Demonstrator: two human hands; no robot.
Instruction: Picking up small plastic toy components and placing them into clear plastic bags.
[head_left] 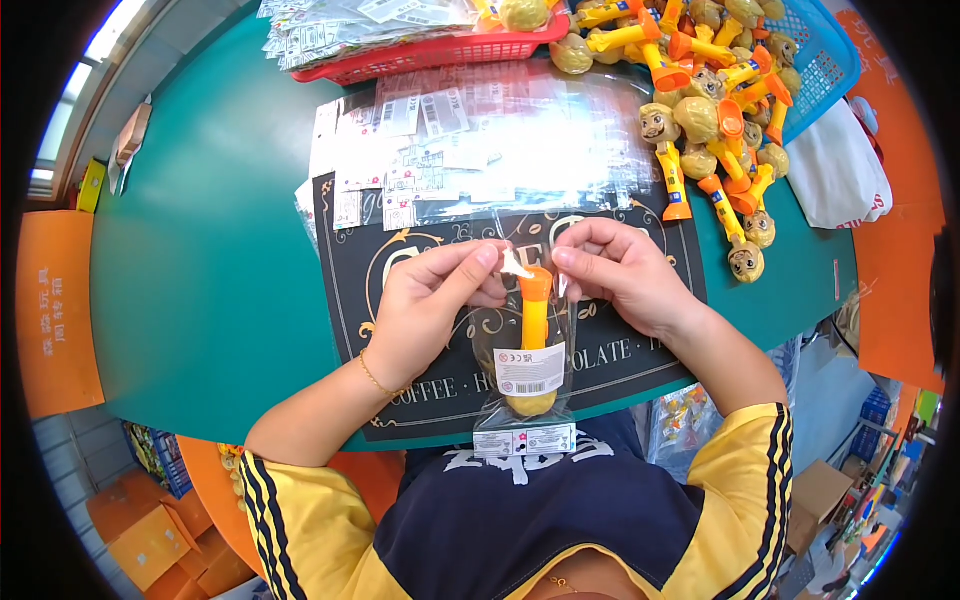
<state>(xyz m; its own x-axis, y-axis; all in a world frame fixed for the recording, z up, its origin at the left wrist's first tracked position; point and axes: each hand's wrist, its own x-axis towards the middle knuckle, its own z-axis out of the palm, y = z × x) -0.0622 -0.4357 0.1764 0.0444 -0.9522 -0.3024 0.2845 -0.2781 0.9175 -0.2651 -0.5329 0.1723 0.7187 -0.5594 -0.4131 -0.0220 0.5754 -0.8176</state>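
A clear plastic bag (561, 335) lies before me with a yellow toy figure (535, 325) inside. The toy's orange base points away from me and its round golden head points toward me. A white printed label (530, 372) covers part of it. My left hand (425, 300) pinches the bag's far end, thumb against fingers. By those fingertips, over the orange base, is a small white piece (516, 264); whether it is a strip or a bag edge I cannot tell. My right hand (630, 275) pinches the far end from the other side.
Flat printed bags (420, 150) lie stacked beyond my hands on a black printed mat (350, 300). A red basket (430, 62) with more packaging stands behind. Loose toy figures (700, 120) spill from a blue basket (825, 65) at the far right, near a white bag (840, 175).
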